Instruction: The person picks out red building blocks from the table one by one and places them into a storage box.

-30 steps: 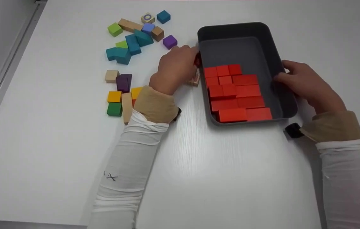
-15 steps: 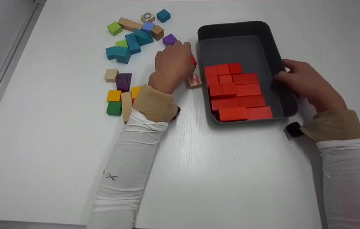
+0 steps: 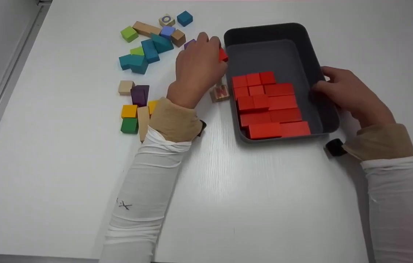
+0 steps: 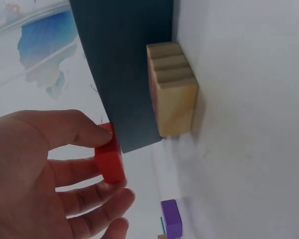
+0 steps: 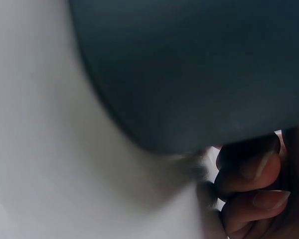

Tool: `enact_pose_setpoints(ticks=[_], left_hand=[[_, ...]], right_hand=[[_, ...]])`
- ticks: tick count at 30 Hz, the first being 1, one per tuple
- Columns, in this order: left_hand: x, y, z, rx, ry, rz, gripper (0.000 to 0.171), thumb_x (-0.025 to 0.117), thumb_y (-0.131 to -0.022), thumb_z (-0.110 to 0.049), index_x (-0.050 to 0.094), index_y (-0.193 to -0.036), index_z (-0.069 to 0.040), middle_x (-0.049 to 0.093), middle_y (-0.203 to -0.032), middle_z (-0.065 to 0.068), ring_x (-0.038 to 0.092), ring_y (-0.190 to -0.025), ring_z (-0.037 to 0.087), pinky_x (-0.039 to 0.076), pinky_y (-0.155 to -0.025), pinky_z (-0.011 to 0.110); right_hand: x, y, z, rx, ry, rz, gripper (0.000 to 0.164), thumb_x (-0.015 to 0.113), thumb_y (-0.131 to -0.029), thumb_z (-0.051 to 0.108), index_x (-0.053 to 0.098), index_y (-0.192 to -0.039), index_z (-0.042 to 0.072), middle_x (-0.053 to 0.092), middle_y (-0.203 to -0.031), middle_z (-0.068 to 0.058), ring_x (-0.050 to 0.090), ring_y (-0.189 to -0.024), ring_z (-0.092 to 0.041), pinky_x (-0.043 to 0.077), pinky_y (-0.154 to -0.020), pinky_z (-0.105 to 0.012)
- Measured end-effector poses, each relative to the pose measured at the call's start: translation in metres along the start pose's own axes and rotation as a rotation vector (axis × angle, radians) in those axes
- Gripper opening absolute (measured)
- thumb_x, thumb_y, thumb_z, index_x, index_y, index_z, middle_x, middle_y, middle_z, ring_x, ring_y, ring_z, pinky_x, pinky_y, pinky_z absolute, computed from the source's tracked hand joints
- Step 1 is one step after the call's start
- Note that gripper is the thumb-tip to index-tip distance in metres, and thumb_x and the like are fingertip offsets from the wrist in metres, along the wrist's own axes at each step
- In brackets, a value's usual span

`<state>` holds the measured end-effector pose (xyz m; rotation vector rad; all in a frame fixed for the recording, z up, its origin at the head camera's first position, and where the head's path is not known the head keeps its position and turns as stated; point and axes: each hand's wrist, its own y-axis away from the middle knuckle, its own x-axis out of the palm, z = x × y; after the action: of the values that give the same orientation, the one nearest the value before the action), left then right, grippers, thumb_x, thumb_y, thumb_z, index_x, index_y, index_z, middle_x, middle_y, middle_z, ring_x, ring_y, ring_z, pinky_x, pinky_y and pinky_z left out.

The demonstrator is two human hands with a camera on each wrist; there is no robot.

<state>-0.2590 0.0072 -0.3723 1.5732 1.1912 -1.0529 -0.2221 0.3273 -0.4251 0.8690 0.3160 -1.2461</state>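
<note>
Between thumb and fingers, my left hand pinches a red block just outside the left wall of a dark grey tray. My right hand grips the tray's right wall, thumb over the rim and fingers outside; in the right wrist view, curled fingers show under the tray's dark side. Rows of red blocks fill the near left part of the tray. A wooden block with a red mark stands beside the tray's left wall, below my left hand. A purple block is partly hidden behind that hand.
Teal blocks, a green block, a long wooden block and others lie loosely at the far left. Closer in are dark purple blocks, a yellow block and a dark green block.
My left hand has moved from against the tray's left wall, slightly left and then farther away, with the red block, uncovering the marked wooden block. The right hand keeps its grip on the tray.
</note>
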Motion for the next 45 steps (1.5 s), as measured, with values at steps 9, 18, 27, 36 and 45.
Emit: enact_pose_setpoints(ticks=[9,18,27,36,45], left_hand=[[-0.004,0.006,-0.023,0.091,0.047,-0.016,0.055,0.061,-0.102,-0.037,0.049,-0.153,-0.022,0.053,-0.150,0.004,0.054,-0.131,0.018,0.052,-0.107,0.032],[0.004,0.015,-0.047,0.255,0.062,-0.053,0.041,0.058,-0.105,-0.031,0.053,-0.144,-0.022,0.062,-0.139,0.000,0.057,-0.121,0.015,0.053,-0.104,0.028],[0.014,0.017,-0.056,0.337,0.048,-0.028,0.031,0.059,-0.104,-0.026,0.058,-0.135,-0.019,0.066,-0.128,0.001,0.059,-0.110,0.015,0.055,-0.095,0.027],[0.019,0.011,-0.063,0.407,-0.005,0.026,0.018,0.063,-0.103,-0.029,0.066,-0.114,-0.014,0.070,-0.108,0.004,0.060,-0.096,0.016,0.052,-0.081,0.029],[0.014,0.002,-0.071,0.414,-0.056,0.068,0.021,0.062,-0.102,-0.028,0.073,-0.108,-0.012,0.069,-0.099,0.004,0.058,-0.088,0.016,0.051,-0.076,0.030]], right_hand=[[-0.002,0.000,0.000,-0.009,-0.004,-0.009,0.052,0.044,-0.103,0.035,0.047,-0.151,0.015,0.061,-0.110,0.003,0.060,-0.084,-0.010,0.050,-0.069,-0.025],[0.000,0.000,0.002,-0.037,-0.003,-0.023,0.051,0.044,-0.102,0.032,0.049,-0.150,0.015,0.062,-0.101,0.005,0.060,-0.079,-0.010,0.050,-0.067,-0.025],[0.000,0.002,0.002,-0.034,-0.012,-0.025,0.046,0.046,-0.101,0.031,0.054,-0.143,0.016,0.061,-0.086,0.008,0.059,-0.073,-0.011,0.048,-0.062,-0.028],[0.004,0.002,0.002,-0.035,-0.007,-0.027,0.044,0.047,-0.100,0.029,0.055,-0.141,0.016,0.061,-0.094,0.001,0.059,-0.076,-0.012,0.049,-0.064,-0.028],[0.000,0.006,0.003,-0.021,-0.020,-0.037,0.044,0.046,-0.100,0.028,0.056,-0.142,0.019,0.062,-0.099,-0.001,0.061,-0.080,-0.013,0.050,-0.067,-0.028]])
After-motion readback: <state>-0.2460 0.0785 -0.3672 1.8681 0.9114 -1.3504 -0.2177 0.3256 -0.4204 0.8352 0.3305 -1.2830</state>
